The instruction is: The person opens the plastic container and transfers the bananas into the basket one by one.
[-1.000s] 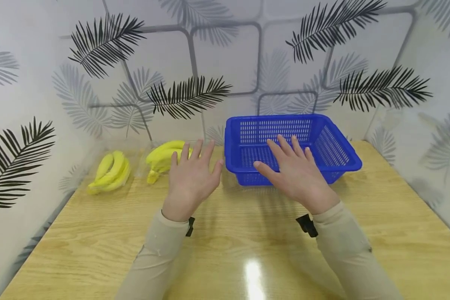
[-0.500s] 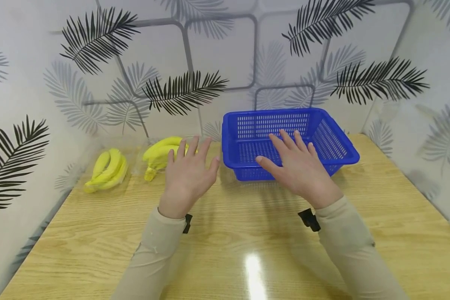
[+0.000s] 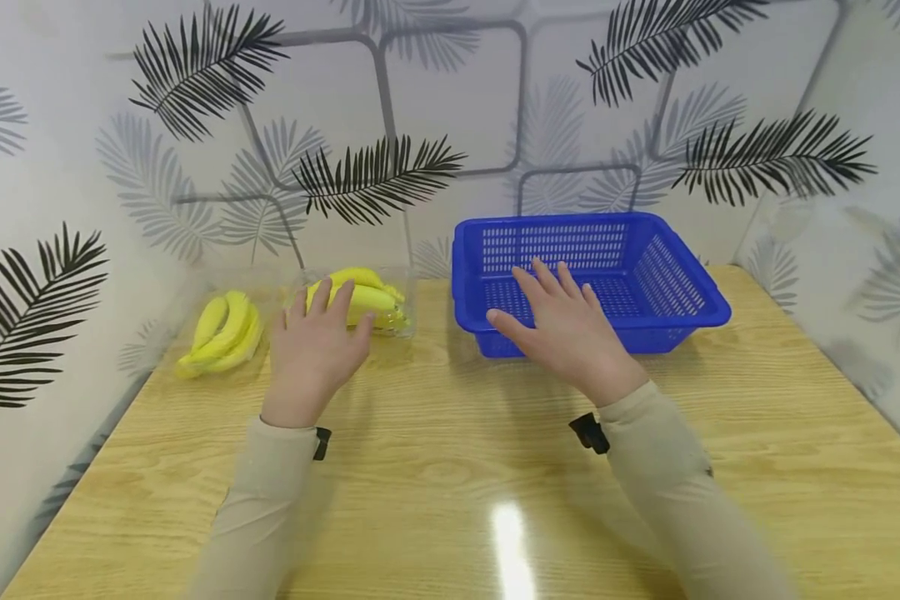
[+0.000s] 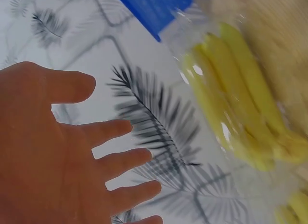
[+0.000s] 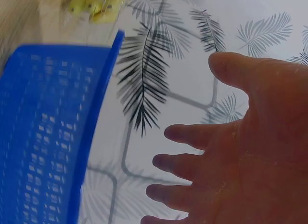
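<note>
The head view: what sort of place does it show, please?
Probably an indoor table corner, though the rest of the room is out of view. A wood-grain table stands by leaf-patterned walls, with a blue basket and bananas in clear plastic on it.

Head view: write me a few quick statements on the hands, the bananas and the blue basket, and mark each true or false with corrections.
1. The yellow banana bunch at far left and the yellow banana bunch in clear plastic lie left of the blue rectangular plastic basket. True.
2. The right hand grips a banana bunch. False: its fingers are spread and it holds nothing.
3. The left hand partly covers the bunch in clear plastic. True.
4. The basket lies upside down. False: it stands upright, open side up.
5. The wood-grained tabletop is dark brown. False: it is light yellowish.
</note>
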### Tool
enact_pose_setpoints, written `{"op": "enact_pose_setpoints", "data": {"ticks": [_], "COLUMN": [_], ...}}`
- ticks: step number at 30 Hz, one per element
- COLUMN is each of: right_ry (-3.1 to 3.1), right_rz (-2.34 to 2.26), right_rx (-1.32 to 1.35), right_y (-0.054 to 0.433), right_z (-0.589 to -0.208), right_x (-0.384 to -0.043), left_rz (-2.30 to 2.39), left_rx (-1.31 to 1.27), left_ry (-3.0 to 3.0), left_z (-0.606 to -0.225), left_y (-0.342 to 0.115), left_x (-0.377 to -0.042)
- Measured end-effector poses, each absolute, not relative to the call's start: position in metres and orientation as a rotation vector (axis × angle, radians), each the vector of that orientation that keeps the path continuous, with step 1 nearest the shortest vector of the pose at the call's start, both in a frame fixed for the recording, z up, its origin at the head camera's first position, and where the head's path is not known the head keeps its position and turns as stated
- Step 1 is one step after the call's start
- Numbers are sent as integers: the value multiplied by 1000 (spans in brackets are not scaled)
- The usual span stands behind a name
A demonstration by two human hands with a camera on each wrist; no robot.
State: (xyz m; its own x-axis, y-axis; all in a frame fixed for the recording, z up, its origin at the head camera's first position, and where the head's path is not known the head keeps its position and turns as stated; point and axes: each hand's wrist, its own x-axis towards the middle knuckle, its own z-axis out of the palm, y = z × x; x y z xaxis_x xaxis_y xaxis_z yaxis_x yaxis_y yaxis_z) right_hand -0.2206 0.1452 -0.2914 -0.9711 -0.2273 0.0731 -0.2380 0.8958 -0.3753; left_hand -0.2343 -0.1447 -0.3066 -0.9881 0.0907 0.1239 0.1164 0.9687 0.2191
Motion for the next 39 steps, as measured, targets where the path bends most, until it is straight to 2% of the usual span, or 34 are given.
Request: {"op": "enact_pose_setpoints", "data": {"ticks": [10,20,32,39], "right_ry": [-2946,-2813,-2801,-2702], "right_rz": [667,895,1309,1584], "right_rx": [505,739,737,796], "right_y": [91,38,27,30], "right_z": [-304,-328,-378,-386], "right_x": [-235,-248,-275,-282], "left_rz": [-482,-987,-1199,-1298], "left_rx": [-100,-152,-211,-173], "left_ry": [-2985,-3011,-2945,-2898], "left_z": [-317,-331,-361,-362], "left_y": [-207,-236,-253,-258], "left_x": [-254,-272,-283,-281]}}
